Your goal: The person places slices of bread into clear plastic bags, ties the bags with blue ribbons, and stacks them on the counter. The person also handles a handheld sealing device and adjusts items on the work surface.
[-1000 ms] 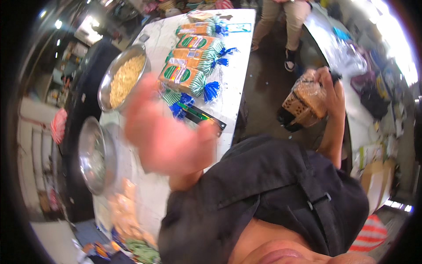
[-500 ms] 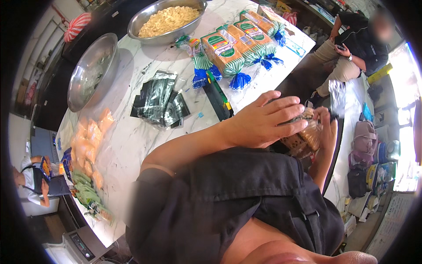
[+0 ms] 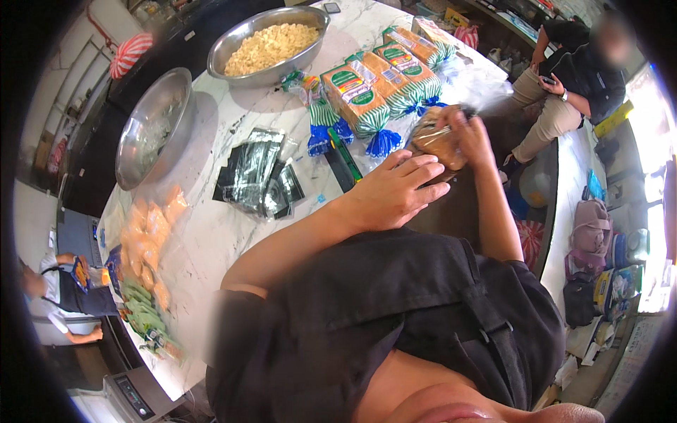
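Observation:
A brown loaf of bread (image 3: 438,146) in a clear plastic bag is held up between my two hands, over the table's right edge. My right hand (image 3: 471,141) is closed at its upper right side, where the bag gathers; loose clear film flares out beyond it, blurred by motion. My left hand (image 3: 405,189) curls its fingers around the loaf's near lower end. Just beyond the loaf, on the marble-patterned table (image 3: 233,233), lie several packed sliced loaves (image 3: 356,95) with green-striped ends and blue ties. Left of my left hand is a green and black tool (image 3: 344,158), partly hidden.
Black and clear pouches (image 3: 257,173) are spread mid-table. One metal basin (image 3: 211,60) holds pale yellow chunks; another basin (image 3: 127,158) leans at left. Orange packs (image 3: 144,233) and green packs (image 3: 141,307) line the left edge. One person (image 3: 564,92) sits at right; another person (image 3: 67,282) stands far left.
Both hands have moved the bagged loaf away from my body, toward the packed loaves. My right hand has shifted up and left. At far left, the other person's lower arm has moved.

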Action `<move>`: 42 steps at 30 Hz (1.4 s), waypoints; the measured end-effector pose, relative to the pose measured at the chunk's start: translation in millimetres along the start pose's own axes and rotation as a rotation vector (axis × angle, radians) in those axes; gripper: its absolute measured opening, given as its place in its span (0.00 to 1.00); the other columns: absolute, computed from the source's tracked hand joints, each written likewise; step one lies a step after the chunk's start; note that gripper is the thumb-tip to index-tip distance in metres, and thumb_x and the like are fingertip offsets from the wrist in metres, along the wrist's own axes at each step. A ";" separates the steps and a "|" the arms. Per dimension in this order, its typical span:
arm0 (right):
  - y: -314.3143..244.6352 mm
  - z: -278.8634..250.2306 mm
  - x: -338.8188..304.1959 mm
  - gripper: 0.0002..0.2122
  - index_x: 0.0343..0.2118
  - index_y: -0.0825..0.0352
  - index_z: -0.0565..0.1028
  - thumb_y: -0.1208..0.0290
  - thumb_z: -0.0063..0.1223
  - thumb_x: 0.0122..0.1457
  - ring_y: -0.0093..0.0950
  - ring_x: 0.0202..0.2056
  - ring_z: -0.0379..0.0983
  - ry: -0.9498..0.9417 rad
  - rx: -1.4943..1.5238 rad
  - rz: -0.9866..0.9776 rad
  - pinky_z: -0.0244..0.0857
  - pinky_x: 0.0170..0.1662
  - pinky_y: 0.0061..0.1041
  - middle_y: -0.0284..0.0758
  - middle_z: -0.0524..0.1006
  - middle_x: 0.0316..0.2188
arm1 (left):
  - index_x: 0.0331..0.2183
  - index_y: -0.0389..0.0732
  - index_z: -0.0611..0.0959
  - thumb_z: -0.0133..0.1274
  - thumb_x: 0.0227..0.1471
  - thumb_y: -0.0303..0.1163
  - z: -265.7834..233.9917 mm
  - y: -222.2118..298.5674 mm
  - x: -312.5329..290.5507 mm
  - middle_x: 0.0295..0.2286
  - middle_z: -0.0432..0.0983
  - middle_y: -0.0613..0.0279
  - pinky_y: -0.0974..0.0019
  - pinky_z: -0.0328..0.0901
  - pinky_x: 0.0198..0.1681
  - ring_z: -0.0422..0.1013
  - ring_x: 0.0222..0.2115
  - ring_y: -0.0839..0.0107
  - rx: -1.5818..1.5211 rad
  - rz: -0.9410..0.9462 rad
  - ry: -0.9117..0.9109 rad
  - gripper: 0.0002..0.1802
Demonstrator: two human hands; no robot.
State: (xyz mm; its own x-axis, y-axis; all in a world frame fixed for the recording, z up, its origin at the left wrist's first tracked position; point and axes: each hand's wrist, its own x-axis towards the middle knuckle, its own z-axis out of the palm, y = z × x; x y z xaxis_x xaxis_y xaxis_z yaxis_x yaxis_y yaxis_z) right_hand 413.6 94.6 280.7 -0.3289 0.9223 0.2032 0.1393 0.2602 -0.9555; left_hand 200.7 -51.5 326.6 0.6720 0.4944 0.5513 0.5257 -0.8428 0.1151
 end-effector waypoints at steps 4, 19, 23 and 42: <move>39.2 44.9 13.2 0.09 0.33 0.68 0.74 0.71 0.42 0.63 0.27 0.30 0.71 -0.186 -0.123 -0.041 0.66 0.37 0.33 0.34 0.75 0.25 | 0.47 0.46 0.77 0.55 0.47 0.32 7.7 -14.5 3.8 0.49 0.67 0.57 0.52 0.55 0.55 0.61 0.55 0.61 -0.007 -0.011 -0.108 0.22; 38.7 78.6 16.1 0.17 0.41 0.65 0.74 0.68 0.60 0.47 0.44 0.50 0.63 -0.408 -0.482 -0.856 0.51 0.57 0.50 0.40 0.73 0.41 | 0.60 0.63 0.62 0.45 0.52 0.31 23.3 -89.5 1.2 0.45 0.68 0.63 0.41 0.41 0.61 0.61 0.52 0.66 0.569 -0.014 -0.383 0.33; 27.0 69.0 22.3 0.13 0.37 0.64 0.74 0.68 0.60 0.48 0.39 0.51 0.65 -0.589 -0.491 -0.632 0.49 0.58 0.50 0.39 0.74 0.39 | 0.60 0.51 0.63 0.47 0.53 0.34 17.8 -94.0 -8.7 0.27 0.69 0.67 0.57 0.58 0.44 0.68 0.29 0.71 0.567 0.034 -0.348 0.32; 28.6 100.0 -7.9 0.10 0.32 0.63 0.72 0.63 0.52 0.50 0.36 0.48 0.66 -0.396 -0.645 -0.904 0.41 0.60 0.56 0.35 0.72 0.35 | 0.30 0.42 0.73 0.43 0.61 0.46 18.7 -60.5 -53.3 0.15 0.65 0.67 0.63 0.63 0.29 0.61 0.14 0.70 -1.641 -1.515 0.024 0.17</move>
State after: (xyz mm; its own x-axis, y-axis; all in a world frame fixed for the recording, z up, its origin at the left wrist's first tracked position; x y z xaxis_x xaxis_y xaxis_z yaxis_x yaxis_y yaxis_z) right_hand 326.9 66.1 230.4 -0.8015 0.2054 0.5617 0.1164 0.9748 -0.1905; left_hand 142.9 -22.8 274.8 0.3003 0.7576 -0.5796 -0.2810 0.6509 0.7053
